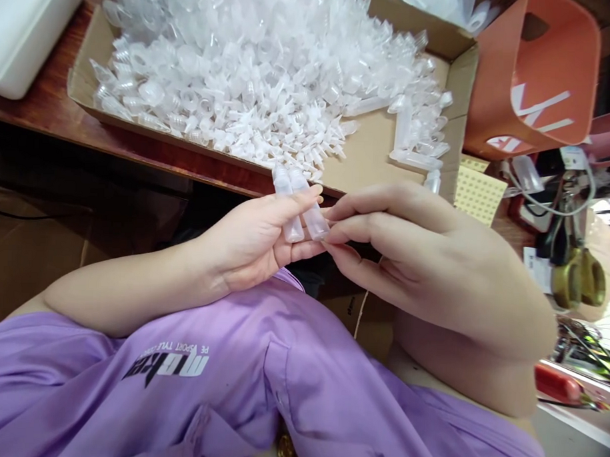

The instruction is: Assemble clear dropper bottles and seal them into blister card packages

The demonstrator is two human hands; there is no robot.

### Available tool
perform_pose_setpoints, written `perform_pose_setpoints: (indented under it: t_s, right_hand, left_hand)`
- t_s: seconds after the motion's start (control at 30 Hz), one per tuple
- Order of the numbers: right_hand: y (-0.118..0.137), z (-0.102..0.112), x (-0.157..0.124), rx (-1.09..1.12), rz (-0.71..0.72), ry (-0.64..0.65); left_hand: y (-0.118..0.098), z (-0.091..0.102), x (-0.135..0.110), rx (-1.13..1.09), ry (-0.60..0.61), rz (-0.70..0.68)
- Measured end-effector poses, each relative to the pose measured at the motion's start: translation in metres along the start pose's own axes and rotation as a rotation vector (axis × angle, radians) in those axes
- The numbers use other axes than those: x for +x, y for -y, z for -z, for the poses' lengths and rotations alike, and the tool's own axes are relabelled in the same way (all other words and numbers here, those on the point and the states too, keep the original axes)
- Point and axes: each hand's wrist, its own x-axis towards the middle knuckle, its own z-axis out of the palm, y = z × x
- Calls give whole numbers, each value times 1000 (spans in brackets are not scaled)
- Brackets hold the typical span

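Two small clear plastic bottles (pixel 313 215) lie side by side in my left hand (pixel 257 237), held under its thumb against the fingers. Their threaded necks point away from me, toward the box. My right hand (pixel 404 242) comes in from the right, its thumb and fingertips pinched at the base of the right-hand bottle. Whether something small is between those fingertips is hidden. Just beyond my hands, white pointed nozzle tips (pixel 288 134) are heaped at the near edge of a shallow cardboard box (pixel 368 151).
Many clear plastic parts (pixel 231 46) fill the box. An orange bin (pixel 494 88) with paper strips stands to its right, near yellow dotted sticker sheets (pixel 479 191) and gold-handled scissors (pixel 578 278). A white container (pixel 32 32) sits at the upper left.
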Motion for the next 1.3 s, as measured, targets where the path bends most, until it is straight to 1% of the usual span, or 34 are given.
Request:
perform_pose_setpoints:
  t_s: [0.2, 0.47, 0.6, 0.8, 0.87, 1.0, 1.07, 1.2, 1.3]
  right_hand:
    - [4, 0, -1, -42, -8, -31]
    - [8, -3, 0, -63, -11, -33]
    - [9, -3, 0, -55, -13, -21]
    - [9, -2, -2, -43, -43, 1]
    - [9, -2, -1, -18, -75, 8]
    - [10, -1, 0, 79, -205, 31]
    - [10, -1, -1, 83, -190, 41]
    - [6, 0, -3, 53, -92, 41]
    - [5, 0, -3, 37, -84, 41]
  left_hand:
    - [3, 3, 1, 3, 34, -21]
    - [6, 4, 0, -19, 66, -36]
    - [6, 4, 0, -27, 56, -33]
    - [7, 6, 0, -22, 78, -46]
    - [7, 7, 0, -19, 75, -48]
    - [7, 7, -1, -9, 70, -41]
    - [7, 6, -1, -1, 65, -45]
    - [7, 5, -1, 24, 42, -60]
    - [7, 6, -1, 35, 34, -69]
